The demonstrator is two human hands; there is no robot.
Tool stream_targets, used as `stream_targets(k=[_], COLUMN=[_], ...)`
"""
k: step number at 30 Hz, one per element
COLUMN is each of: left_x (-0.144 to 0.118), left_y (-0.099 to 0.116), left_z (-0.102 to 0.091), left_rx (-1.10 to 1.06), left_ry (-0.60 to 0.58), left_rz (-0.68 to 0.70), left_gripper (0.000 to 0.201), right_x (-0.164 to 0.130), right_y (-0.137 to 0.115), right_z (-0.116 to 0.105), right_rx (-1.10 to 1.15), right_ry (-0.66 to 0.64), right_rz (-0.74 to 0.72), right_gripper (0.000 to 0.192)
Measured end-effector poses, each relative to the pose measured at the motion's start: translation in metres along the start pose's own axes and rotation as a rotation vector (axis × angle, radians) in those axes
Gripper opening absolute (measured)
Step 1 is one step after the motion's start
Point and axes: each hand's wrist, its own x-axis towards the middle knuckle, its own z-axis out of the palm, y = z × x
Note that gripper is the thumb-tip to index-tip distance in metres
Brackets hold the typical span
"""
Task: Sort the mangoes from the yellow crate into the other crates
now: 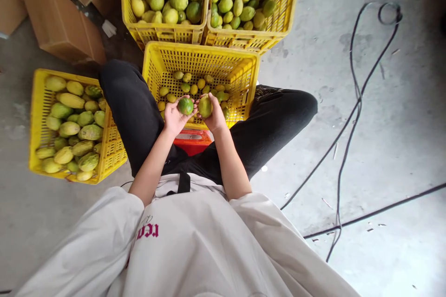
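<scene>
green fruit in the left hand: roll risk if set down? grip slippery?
The green fruit looks round, so it would probably roll on a flat surface. Its skin looks smooth, maybe slightly slippery. The left hand cups it in the palm, so it seems light for its size.

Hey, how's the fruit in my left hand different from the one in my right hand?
The fruit in the left hand is darker green and rounder; the fruit in the right hand is paler, yellow-green and a little taller. The left hand cradles its fruit from below, palm up, while the right hand grips its fruit from the side. Both are held over the middle yellow crate.
</scene>
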Motion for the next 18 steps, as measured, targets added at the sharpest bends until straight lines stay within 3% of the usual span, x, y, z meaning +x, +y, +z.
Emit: stream_targets(k=[8, 13, 18], left_x=[-0.0015, 0.0004, -0.0008], left_y=[0.0042, 0.0009, -0.0030], left_z=[0.0032, -0.0015, -0.0007], left_rx=[-0.105, -0.037, 0.040], left_ry=[0.012, 0.053, 0.011], left_rz=[0.061, 0.096, 0.029], left_gripper=[0.028, 0.006, 0.009], right_x=[0.0003, -0.0046, -0.0035], right_y=[-0.0046, -0.0021, 0.0035], right_z=[0.0013, 0.0033, 0.0022], right_rx=[0.173, 0.136, 0.054], right_ry=[-0.033, 0.044, 0.031], right_rz=[-0.004, 0.001, 0.005], right_gripper=[0.030, 0.020, 0.016])
